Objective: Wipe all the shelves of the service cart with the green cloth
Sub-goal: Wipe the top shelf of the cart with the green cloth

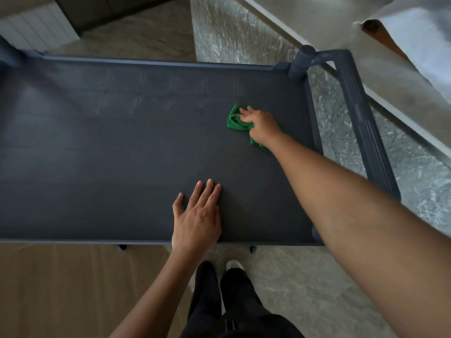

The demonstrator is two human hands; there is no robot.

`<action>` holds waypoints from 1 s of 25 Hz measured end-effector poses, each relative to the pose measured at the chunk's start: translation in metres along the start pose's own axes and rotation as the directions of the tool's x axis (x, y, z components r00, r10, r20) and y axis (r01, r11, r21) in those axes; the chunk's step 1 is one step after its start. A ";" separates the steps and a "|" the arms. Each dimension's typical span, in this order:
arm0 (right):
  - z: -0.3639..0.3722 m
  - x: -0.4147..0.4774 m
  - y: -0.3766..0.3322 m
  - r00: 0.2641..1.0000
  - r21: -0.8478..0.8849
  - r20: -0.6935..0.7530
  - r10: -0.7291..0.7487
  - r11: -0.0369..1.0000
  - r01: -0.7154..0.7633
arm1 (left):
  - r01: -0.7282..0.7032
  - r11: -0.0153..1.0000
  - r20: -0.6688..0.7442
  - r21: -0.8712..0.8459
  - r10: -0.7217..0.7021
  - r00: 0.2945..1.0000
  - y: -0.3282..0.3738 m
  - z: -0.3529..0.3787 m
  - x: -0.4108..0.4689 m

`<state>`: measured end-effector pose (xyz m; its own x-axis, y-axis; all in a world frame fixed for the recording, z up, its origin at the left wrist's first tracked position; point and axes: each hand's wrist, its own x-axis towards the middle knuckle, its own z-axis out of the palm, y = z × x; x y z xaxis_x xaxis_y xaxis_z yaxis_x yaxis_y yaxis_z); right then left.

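While my right hand [258, 123] presses the green cloth [235, 119] near the corner post [301, 62], the shelf [122, 142] extends leftward from it; my left hand [196, 215] lies flat.

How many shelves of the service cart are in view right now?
1: the dark grey plastic top shelf, filling the frame, with the crumpled green cloth under the right hand near its far right corner. Any lower shelves are hidden beneath it.

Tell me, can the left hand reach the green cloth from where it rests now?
Probably yes. The left hand lies flat on the cart shelf, with only bare shelf between it and the green cloth, which the right hand presses.
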<state>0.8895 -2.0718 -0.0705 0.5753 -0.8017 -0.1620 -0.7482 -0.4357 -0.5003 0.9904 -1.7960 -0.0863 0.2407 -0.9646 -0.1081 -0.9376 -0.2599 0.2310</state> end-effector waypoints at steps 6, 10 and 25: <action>0.003 -0.006 -0.003 0.994 -0.097 0.101 0.036 0.995 -0.027 | 0.003 1.000 -0.007 -0.023 -0.003 1.000 -0.001 -0.001 0.002; 0.022 -0.060 -0.007 0.998 0.043 0.066 -0.021 0.999 0.018 | 0.007 0.999 -0.023 -0.033 -0.007 1.000 -0.001 0.000 0.002; 0.056 -0.230 -0.010 0.923 0.270 0.225 -0.312 0.930 0.248 | -0.016 0.999 -0.022 -0.045 0.015 1.000 -0.003 0.002 0.000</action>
<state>0.7831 -1.8605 -0.0761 0.8389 -0.5119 -0.1850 -0.4637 -0.4940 -0.7355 0.9926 -1.7951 -0.0886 0.2324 -0.9691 -0.0830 -0.9289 -0.2465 0.2764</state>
